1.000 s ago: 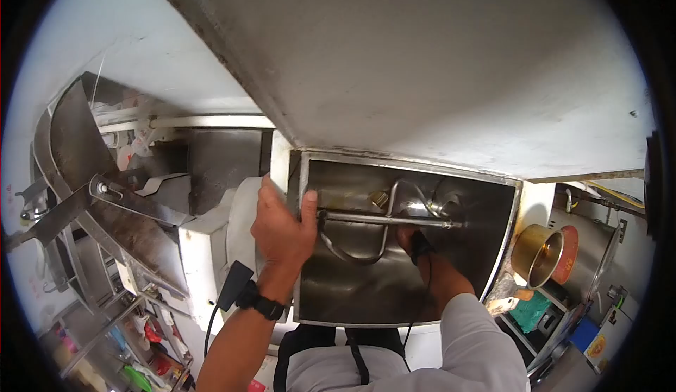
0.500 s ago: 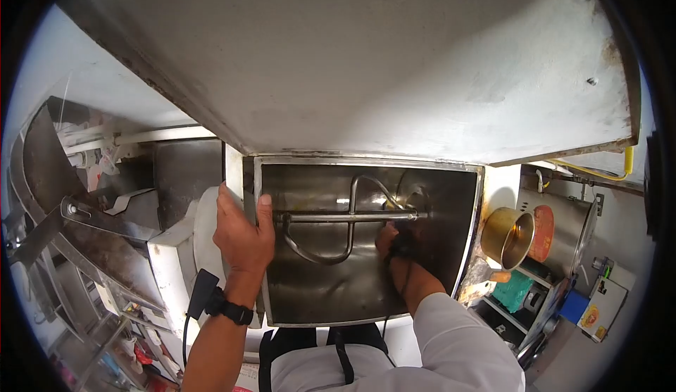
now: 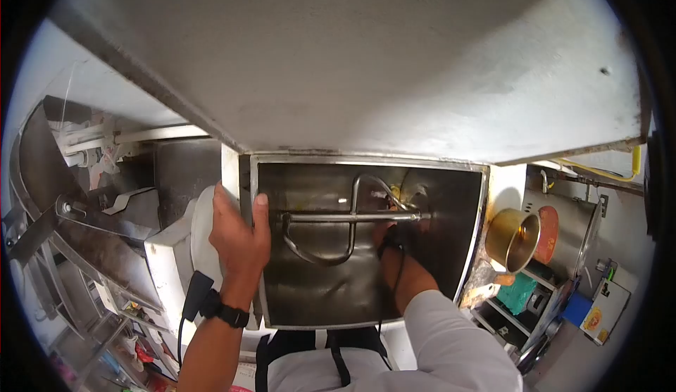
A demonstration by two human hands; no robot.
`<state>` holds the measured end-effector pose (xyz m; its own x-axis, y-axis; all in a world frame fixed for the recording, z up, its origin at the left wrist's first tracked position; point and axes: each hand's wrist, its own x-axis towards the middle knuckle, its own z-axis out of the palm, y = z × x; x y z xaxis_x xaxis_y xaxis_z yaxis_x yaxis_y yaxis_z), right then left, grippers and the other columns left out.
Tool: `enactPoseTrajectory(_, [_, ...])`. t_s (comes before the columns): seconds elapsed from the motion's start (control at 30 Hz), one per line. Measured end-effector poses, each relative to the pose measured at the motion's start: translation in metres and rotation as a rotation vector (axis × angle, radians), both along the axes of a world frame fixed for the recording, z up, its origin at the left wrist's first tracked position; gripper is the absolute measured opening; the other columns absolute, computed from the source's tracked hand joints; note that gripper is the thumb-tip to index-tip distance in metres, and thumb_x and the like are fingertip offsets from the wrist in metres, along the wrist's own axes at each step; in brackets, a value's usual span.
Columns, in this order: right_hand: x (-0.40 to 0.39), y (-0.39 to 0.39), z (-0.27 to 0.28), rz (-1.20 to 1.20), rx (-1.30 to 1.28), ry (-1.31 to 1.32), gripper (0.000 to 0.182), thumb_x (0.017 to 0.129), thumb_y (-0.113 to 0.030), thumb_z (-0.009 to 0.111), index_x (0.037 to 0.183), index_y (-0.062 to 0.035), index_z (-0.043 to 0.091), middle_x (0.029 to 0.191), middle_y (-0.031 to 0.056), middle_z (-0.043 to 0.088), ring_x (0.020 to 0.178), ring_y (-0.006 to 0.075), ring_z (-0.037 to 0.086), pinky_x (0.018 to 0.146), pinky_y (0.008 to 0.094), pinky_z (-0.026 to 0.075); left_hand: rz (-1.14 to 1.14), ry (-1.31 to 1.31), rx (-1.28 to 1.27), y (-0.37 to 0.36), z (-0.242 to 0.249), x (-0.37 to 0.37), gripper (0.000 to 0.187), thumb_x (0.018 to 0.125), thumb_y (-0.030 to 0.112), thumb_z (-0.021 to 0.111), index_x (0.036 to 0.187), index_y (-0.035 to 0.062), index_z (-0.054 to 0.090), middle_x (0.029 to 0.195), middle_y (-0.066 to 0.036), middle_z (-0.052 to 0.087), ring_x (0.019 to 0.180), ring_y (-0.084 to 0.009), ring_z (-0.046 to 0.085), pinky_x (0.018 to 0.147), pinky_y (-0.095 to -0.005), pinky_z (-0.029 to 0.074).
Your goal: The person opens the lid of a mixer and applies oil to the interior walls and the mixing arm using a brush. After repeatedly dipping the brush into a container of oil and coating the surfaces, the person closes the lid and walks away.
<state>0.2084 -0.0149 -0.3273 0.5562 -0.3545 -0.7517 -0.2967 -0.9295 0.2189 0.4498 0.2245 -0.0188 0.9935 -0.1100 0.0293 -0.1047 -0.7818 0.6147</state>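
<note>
A metal mixing tub [image 3: 310, 295] with a steel rim lies in front of me. A curved mixing bar on a straight shaft [image 3: 320, 217] runs across it. My left hand [image 3: 239, 241] rests at the tub's left side, against the white housing, thumb apart from the outstretched fingers. My right hand [image 3: 383, 236] reaches deep into the tub, below the shaft's right end. The shaft partly covers it, so its fingers and anything in them cannot be made out. Small yellowish and pale patches show beyond the shaft near that hand.
A large raised metal lid [image 3: 394, 61] fills the view above the tub. At right stand a brass-coloured pot [image 3: 512, 240], a red round object [image 3: 547, 234] and a shelf with a green bag [image 3: 517, 293]. Metal machinery [image 3: 91, 241] stands at left.
My right hand has shifted slightly within the tub, its forearm and sleeve drawn a little left. My left hand stays at the left side. The view has tilted slightly.
</note>
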Motion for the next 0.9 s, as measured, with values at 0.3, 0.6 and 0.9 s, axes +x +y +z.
enactPoseTrajectory(0.3, [-0.041, -0.056, 0.086, 0.510, 0.441, 0.455, 0.032, 0.082, -0.038, 0.057, 0.073, -0.0082, 0.065, 0.067, 0.0086, 0.060, 0.059, 0.0227, 0.057, 0.050, 0.0437, 0.041, 0.021, 0.017, 0.183, 0.001, -0.001, 0.000, 0.070, 0.088, 0.045, 0.057, 0.128, -0.0089, 0.039, 0.110, -0.025, 0.056, 0.099, -0.0422, 0.057, 0.084, -0.0475, 0.047])
enactPoseTrajectory(0.6, [-0.030, -0.052, 0.147, -1.071, 0.572, 0.120, 0.035, 0.086, -0.039, 0.058, 0.068, -0.0090, 0.057, 0.062, 0.0037, 0.055, 0.043, 0.0155, 0.047, 0.037, 0.0349, 0.033, 0.038, 0.066, 0.183, -0.002, 0.007, 0.002, 0.072, 0.087, 0.048, 0.058, 0.128, -0.0093, 0.039, 0.110, -0.024, 0.057, 0.099, -0.0397, 0.059, 0.080, -0.0461, 0.050])
enactPoseTrajectory(0.9, [0.003, -0.005, -0.009, -2.137, 0.842, -0.670, 0.022, 0.087, -0.024, 0.055, 0.069, -0.0110, 0.054, 0.062, 0.0039, 0.048, 0.054, 0.0157, 0.049, 0.043, 0.0323, 0.036, 0.029, -0.037, 0.198, 0.002, -0.010, -0.003, 0.072, 0.087, 0.044, 0.061, 0.129, -0.0102, 0.040, 0.116, -0.029, 0.055, 0.105, -0.0426, 0.057, 0.086, -0.0458, 0.048])
